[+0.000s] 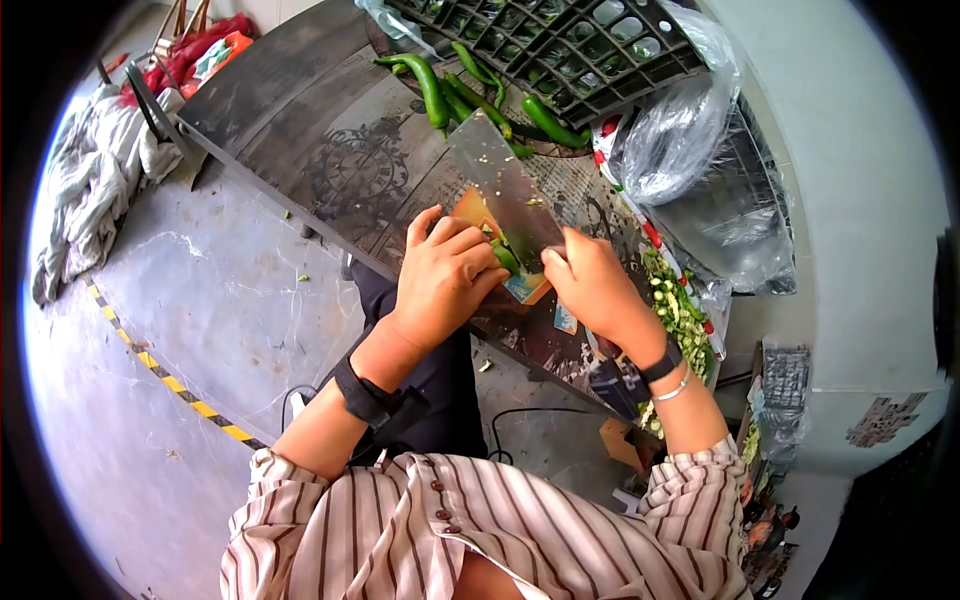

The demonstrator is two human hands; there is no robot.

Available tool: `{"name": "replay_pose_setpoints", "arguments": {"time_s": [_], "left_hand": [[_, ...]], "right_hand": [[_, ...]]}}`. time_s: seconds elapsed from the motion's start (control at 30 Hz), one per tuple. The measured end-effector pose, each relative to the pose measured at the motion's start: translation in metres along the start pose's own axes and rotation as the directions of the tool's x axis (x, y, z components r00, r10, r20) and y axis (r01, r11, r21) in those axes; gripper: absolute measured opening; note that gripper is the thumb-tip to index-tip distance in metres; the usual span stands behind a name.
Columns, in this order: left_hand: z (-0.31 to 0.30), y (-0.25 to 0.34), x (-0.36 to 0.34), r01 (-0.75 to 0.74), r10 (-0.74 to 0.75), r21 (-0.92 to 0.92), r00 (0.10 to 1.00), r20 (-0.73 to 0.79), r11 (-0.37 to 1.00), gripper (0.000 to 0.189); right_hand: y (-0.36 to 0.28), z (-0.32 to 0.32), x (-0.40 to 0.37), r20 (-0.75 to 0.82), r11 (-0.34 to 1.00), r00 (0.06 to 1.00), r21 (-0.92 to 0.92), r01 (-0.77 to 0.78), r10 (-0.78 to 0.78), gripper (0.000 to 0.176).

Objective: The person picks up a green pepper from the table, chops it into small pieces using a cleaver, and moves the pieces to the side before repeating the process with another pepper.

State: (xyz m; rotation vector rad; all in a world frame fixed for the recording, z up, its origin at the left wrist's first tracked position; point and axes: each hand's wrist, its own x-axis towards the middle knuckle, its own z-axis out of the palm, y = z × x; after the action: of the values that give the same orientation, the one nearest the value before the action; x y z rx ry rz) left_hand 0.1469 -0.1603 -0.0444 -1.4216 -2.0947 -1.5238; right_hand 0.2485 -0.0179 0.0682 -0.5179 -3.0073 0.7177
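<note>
My right hand (598, 288) grips a broad cleaver (497, 170), its wide blade speckled with small bits and slanting toward the far side of the table. Curled beside the blade, my left hand (447, 268) presses its fingertips on a green chili pepper (506, 258). Under the pepper lies a small orange and blue printed board (470, 207), partly covered by the hand and blade. Beyond the cleaver tip, several whole green peppers (430, 90) rest on the dark patterned table (290, 110).
Chopped pepper pieces (676, 305) are heaped along the table's right edge. A black plastic crate (560, 50) stands at the far side, with clear plastic wrapping (680, 150) to its right. Light cloth (95, 185) lies at the left, near yellow-and-black floor tape (165, 378).
</note>
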Motion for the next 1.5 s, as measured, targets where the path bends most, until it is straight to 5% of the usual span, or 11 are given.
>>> {"name": "replay_pose_setpoints", "arguments": {"time_s": [0.57,0.7,0.93,1.37,1.5], "left_hand": [[-0.004,0.004,0.002,0.027,-0.028,0.024,1.0,0.01,0.999,0.017],[-0.001,0.003,0.002,0.013,-0.013,0.032,1.0,0.003,0.999,0.018],[-0.001,0.002,0.002,-0.008,0.009,0.025,1.0,-0.017,1.0,0.019],[-0.005,0.005,0.004,0.013,-0.015,0.048,1.0,0.025,0.999,0.017],[-0.003,0.004,0.003,-0.005,0.004,0.05,1.0,0.017,0.999,0.016]], "right_hand": [[-0.011,-0.01,-0.001,0.239,0.996,0.969,-0.077,-0.048,0.065,0.019],[0.002,0.014,0.003,-0.003,0.997,0.997,-0.007,0.076,-0.076,0.019],[0.004,0.006,0.004,-0.035,0.993,0.993,-0.053,0.107,-0.109,0.021],[-0.014,-0.02,0.0,0.24,0.995,0.97,-0.098,-0.016,0.039,0.021],[0.0,0.011,0.011,0.084,0.998,0.994,0.007,0.064,-0.065,0.023]]}}
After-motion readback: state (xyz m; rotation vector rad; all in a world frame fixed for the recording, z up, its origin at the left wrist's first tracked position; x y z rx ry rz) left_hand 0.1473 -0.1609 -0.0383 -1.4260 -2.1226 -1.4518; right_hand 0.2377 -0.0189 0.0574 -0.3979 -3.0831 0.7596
